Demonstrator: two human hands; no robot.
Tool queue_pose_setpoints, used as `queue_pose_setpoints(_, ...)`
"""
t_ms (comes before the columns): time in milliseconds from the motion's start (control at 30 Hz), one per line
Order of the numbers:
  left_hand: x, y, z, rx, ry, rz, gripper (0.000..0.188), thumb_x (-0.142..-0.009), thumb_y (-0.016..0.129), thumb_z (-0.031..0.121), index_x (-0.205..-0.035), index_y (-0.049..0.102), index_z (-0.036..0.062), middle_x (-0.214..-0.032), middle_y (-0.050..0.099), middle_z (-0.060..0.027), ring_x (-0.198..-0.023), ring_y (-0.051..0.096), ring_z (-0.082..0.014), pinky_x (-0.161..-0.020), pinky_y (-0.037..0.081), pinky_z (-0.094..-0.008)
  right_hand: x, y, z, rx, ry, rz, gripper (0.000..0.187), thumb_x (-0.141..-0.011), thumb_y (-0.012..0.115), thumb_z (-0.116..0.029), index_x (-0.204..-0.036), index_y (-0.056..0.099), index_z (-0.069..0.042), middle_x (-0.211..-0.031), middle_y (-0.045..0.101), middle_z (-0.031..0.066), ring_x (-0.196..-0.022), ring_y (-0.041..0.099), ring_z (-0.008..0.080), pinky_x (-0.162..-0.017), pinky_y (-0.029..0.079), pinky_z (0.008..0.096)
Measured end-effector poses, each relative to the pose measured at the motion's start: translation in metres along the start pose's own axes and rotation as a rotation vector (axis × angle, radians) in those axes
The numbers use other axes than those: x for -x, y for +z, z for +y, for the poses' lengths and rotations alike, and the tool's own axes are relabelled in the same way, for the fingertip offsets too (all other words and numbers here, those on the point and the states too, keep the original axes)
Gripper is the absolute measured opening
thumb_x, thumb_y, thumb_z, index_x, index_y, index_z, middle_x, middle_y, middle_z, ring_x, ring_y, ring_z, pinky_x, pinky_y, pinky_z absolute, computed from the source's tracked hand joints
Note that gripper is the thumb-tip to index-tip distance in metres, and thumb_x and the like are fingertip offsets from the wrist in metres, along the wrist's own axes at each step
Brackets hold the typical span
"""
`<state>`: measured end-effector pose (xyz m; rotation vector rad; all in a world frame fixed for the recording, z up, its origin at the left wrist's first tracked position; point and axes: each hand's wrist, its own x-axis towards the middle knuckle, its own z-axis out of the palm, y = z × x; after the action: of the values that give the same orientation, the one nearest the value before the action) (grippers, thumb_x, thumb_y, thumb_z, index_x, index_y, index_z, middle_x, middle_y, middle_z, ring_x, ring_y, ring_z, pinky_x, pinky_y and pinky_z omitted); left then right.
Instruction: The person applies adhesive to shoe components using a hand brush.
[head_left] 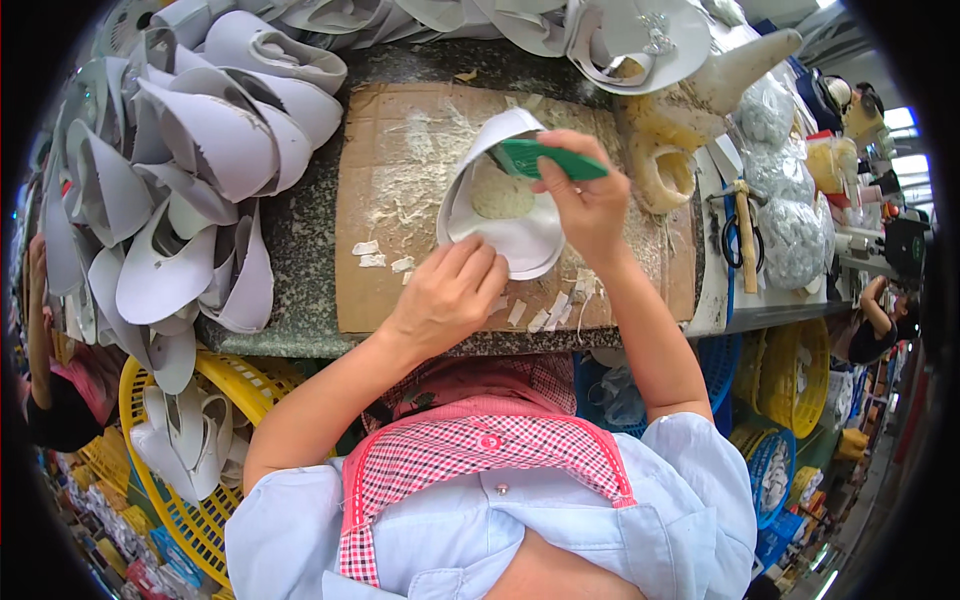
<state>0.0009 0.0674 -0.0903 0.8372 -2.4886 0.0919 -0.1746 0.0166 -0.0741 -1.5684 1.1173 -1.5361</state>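
At the granite tabletop's (300,240) L edge there's a big heap of spare uppers (215,130), looks to spill past the near-L corner. Next along, a cardboard sheet (380,190) crusted w/ off-white residue, small white scraps (366,248) near its L and near edges. The white shoe upper (532,256) sits about mid-cardboard, opening facing the worker. L hand (452,292) has bent fingers at its near-L rim; thumb's hidden, so can't tell if that's a pinch or just steadying. I'd guess it's v. light, stiff enough to keep its curve but bendy at the rim, smooth so a bit slippery, and easy to crease or smudge. Best hold prob. the rim, thumb inside, fingers outside, off the rough tan patch. R hand (590,195) grasps a flat green scraper (540,160) btwn thumb & fingers, over the upper's far-R rim. Toward the tabletop's R edge: cream horn-shaped stand (690,115), then wooden-handled hammer (746,240).
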Motion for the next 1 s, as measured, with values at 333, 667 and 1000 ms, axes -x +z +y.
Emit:
queue_pose_setpoints(333, 0.020, 0.012, 0.009, 0.146, 0.011, 0.116, 0.031, -0.061, 0.059, 0.009, -0.089, 0.056, -0.0034, -0.086, 0.055, -0.0113, -0.081, 0.056, -0.0237, -0.068, 0.048, -0.0316, -0.008, -0.029, -0.022, 0.291, -0.302, -0.815, 0.028, -0.063, 0.061, 0.002, -0.086, 0.064, -0.014, -0.071, 0.059, 0.0036, -0.063, 0.057, 0.0205, -0.054, 0.045, 0.0289)
queue_pose_setpoints(667, 0.015, 0.012, 0.013, 0.008, 0.084, 0.056, 0.025, -0.061, 0.057, 0.007, -0.084, 0.056, -0.0033, -0.080, 0.054, -0.0078, -0.070, 0.054, -0.0181, -0.055, 0.044, -0.0240, -0.020, -0.050, -0.040, 0.417, -0.228, -1.036, 0.011, -0.066, 0.059, -0.004, -0.077, 0.062, -0.005, -0.073, 0.060, 0.0072, -0.067, 0.059, 0.0221, -0.057, 0.045, 0.0291)
queue_pose_setpoints(1000, -0.002, 0.005, -0.005, 0.093, 0.100, 0.198, 0.016, -0.058, 0.055, 0.006, -0.072, 0.055, 0.0005, -0.066, 0.049, -0.0053, -0.063, 0.052, -0.0176, -0.053, 0.044, -0.0251, -0.016, -0.090, -0.045, 0.290, -0.044, -0.572, 0.013, -0.062, 0.063, 0.003, -0.074, 0.061, 0.000, -0.066, 0.056, 0.0067, -0.061, 0.054, 0.0173, -0.054, 0.042, 0.0282)
